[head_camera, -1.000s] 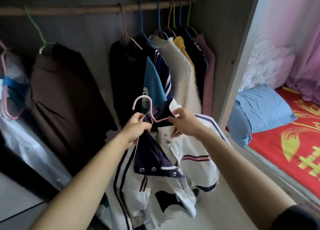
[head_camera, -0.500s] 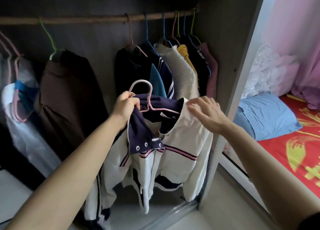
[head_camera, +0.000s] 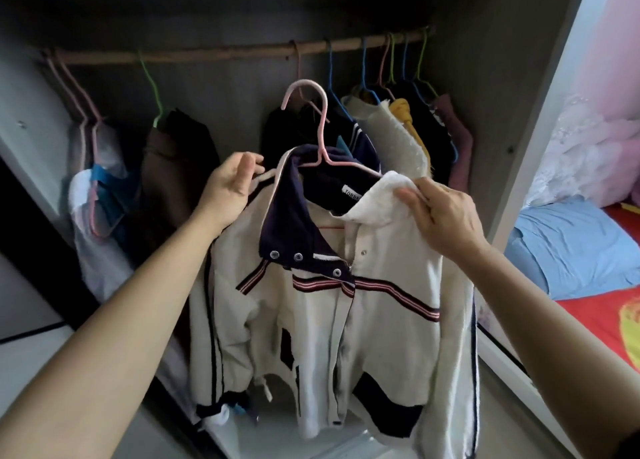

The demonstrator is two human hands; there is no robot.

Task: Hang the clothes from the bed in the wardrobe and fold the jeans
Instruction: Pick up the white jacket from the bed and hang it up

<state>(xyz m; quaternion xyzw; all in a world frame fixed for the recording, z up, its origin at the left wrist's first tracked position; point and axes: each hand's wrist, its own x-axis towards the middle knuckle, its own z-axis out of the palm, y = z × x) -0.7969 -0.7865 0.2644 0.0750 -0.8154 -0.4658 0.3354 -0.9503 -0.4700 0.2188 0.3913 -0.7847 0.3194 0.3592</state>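
Observation:
A cream jacket (head_camera: 377, 323) with a navy collar and red-and-navy stripes hangs on a pink hanger (head_camera: 320, 123) in front of the open wardrobe. My left hand (head_camera: 230, 188) grips the hanger's left end at the jacket's shoulder. My right hand (head_camera: 440, 213) pinches the jacket's right shoulder fabric over the hanger's other end. The hanger's hook stands free below the wooden rail (head_camera: 214, 55), in the gap between the hung clothes.
Clothes on coloured hangers crowd the rail's right half (head_camera: 408, 126). A brown garment (head_camera: 176, 168) and pink hangers with pale clothes (head_camera: 93, 168) hang at the left. The wardrobe's side panel (head_camera: 540, 147) is at the right, with a bed and blue pillow (head_camera: 571, 247) beyond.
The jacket and hanger have risen toward the rail. My right hand has gone from open beside the jacket to gripping its right shoulder. The jacket now hangs flatter and spread open.

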